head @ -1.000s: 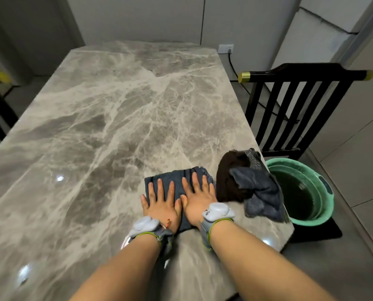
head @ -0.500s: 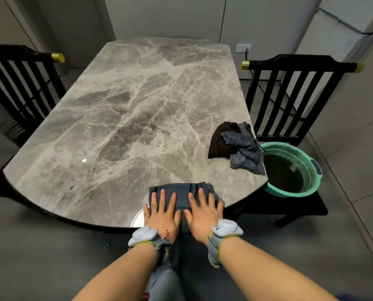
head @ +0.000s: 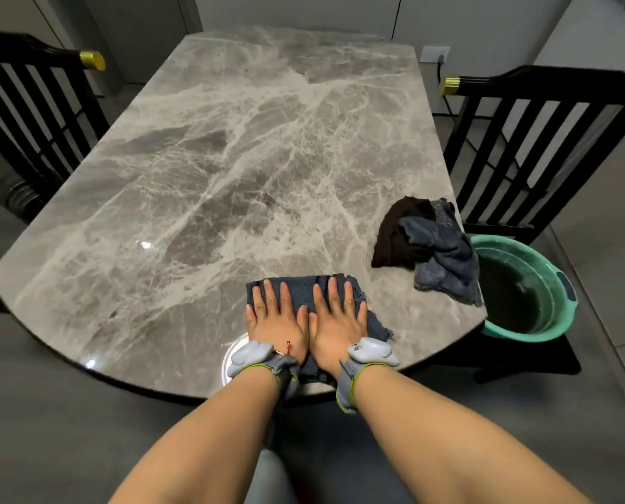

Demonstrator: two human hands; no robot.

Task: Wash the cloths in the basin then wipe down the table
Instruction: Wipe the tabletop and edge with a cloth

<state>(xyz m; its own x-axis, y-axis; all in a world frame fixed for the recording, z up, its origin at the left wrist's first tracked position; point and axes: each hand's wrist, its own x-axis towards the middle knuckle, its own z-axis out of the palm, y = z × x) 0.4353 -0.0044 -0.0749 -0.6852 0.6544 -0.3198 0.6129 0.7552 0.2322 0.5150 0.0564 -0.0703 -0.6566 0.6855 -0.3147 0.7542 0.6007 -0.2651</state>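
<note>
Two bare hands are lying flat, side by side, on the dark blue cloth (head: pixel 376 327) near the front edge of the bench (head: pixel 231 158). The left grip (head: pixel 276 318) and right grip (head: pixel 338 321) are both lying open, fingers straight and spread, pressing the cloth down rather than curling round it. To my eye the wiping is only getting going, with most of the marble lying ahead.

Trouble could be coming from the right. A brown cloth (head: pixel 394 238) and a grey-blue cloth (head: pixel 445 263) are lying heaped together there, the grey one drooping over the bench's edge just above the green basin (head: pixel 522 334). A wide sweep that way could be nudging them off, into the water (head: pixel 511 289) or onto the floor. The basin appears to be sitting on the dark seat of the right chair (head: pixel 543 140), so a bumped elbow could be slopping it. The blue cloth's ragged near corner is reaching close to the front edge and could slide off under a backward pull.

Palms are covering the cloth's middle, so I cannot tell whether it is wet. A pale round thing (head: pixel 231 352) beside the left wrist is half hidden and hard to name. The murky water is hiding the basin's bottom.
</note>
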